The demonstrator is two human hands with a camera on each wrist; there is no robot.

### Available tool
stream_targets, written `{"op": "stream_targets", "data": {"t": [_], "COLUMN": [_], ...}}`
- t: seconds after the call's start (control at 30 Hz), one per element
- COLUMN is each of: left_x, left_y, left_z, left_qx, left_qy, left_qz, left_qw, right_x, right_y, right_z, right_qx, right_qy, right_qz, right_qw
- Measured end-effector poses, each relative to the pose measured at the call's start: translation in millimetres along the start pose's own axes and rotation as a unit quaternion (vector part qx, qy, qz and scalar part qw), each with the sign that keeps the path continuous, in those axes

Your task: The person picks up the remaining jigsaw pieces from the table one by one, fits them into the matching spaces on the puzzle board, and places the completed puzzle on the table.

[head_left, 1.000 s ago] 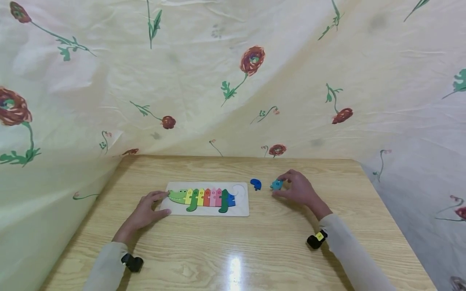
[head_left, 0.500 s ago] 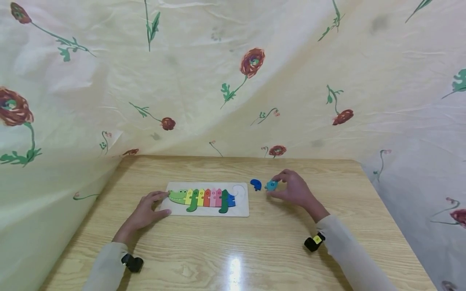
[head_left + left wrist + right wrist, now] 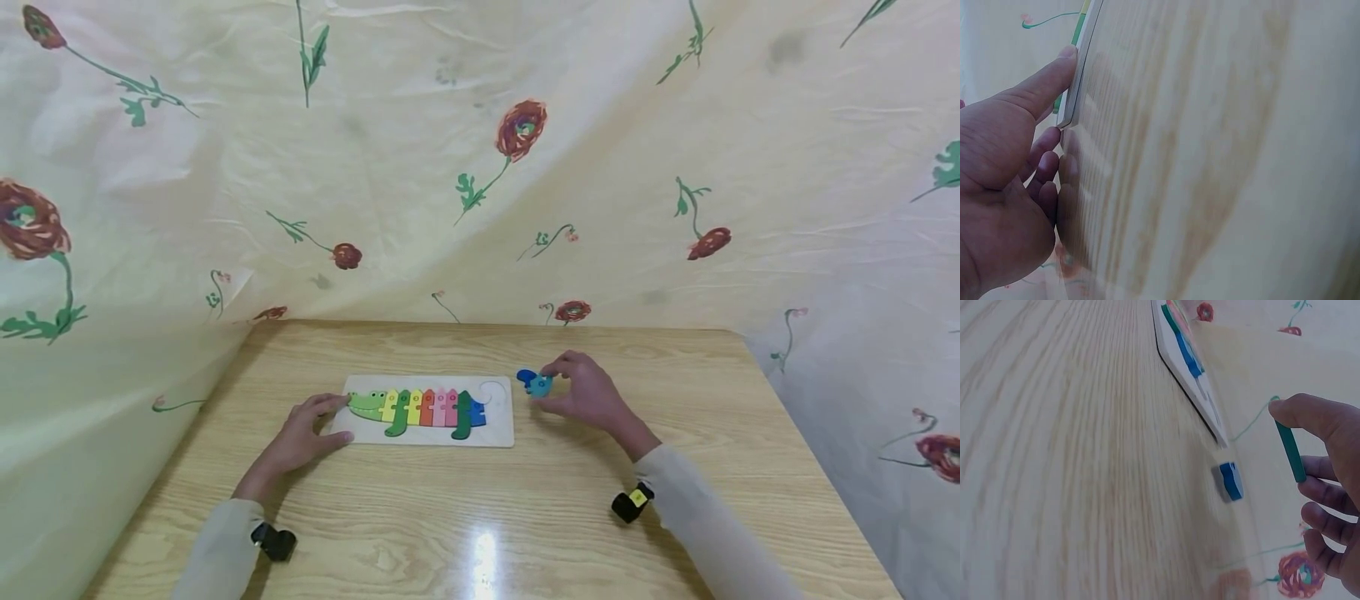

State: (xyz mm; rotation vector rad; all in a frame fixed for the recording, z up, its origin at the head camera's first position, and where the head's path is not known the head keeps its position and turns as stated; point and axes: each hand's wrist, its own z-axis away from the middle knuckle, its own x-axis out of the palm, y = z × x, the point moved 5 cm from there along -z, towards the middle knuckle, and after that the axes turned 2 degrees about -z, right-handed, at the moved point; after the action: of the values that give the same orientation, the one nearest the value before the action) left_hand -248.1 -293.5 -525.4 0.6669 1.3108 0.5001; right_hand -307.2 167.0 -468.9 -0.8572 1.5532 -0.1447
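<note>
A white puzzle board [image 3: 498, 429] lies flat, with a crocodile of coloured pieces in it; a curled tail outline shows at its right end. At the left end my left hand [image 3: 296, 433] rests, index fingertip by the crocodile's snout [image 3: 366, 403] and thumb at the near corner. In the left wrist view the thumb [image 3: 1054, 74] presses the board's edge. Between thumb and fingers my right hand [image 3: 588, 396] pinches a light blue puzzle piece [image 3: 538, 386], seen edge-on and raised above the table in the right wrist view. It partly overlaps a dark blue puzzle piece [image 3: 526, 376] in the head view.
The dark blue piece stands just off the board's right end on the wooden table [image 3: 420, 508]. A flowered cloth [image 3: 420, 167] hangs behind the table and along its sides. Small black cameras [image 3: 632, 502] are strapped to both wrists.
My right hand has moved left with the light blue piece, from right of the dark blue piece to partly over it in the head view. The left hand and board have stayed put.
</note>
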Motion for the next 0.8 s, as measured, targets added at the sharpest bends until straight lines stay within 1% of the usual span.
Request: {"op": "stream_targets", "data": {"t": [0.23, 0.47, 0.8], "left_x": [1.5, 4.3, 4.5], "left_y": [1.3, -0.3, -0.7], "left_z": [2.7, 2.4, 5.1], "left_qx": [-0.006, 0.000, 0.006], "left_qy": [-0.001, 0.001, 0.009], "left_qz": [-0.001, -0.004, -0.007], "left_qw": [1.0000, 1.0000, 0.9999], "right_x": [10.8, 20.3, 38.3], "right_y": [-12.4, -23.5, -32.8], "right_z": [-3.2, -5.8, -6.8], "right_qx": [-0.016, -0.025, -0.016], "right_qy": [-0.003, -0.012, -0.023], "right_qz": [-0.008, -0.006, 0.006], "right_qw": [0.9998, 0.9996, 0.9996]}}
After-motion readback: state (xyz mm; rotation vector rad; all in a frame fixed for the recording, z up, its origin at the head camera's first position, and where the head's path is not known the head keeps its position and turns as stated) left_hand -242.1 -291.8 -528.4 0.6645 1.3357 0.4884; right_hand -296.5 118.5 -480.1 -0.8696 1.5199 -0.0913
